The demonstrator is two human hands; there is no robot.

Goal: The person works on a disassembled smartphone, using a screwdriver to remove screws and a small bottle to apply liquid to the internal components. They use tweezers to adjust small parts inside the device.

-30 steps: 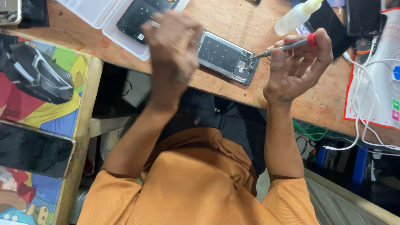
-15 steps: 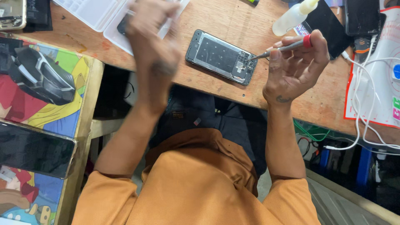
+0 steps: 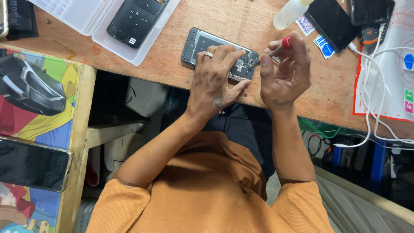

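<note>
While the left hand (image 3: 213, 80) presses the opened phone (image 3: 220, 54) lying crosswise on the desk (image 3: 172, 64), the right hand (image 3: 282, 69) pinches a screwdriver (image 3: 276, 48) pointing at its right end.

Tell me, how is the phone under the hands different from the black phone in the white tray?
The opened phone lies bare on the wooden table, its insides showing; the black phone sits closed in the white tray. The left hand presses the opened phone while the right hand works a red-tipped screwdriver at it; nobody touches the black phone. Both lie flat.
</note>
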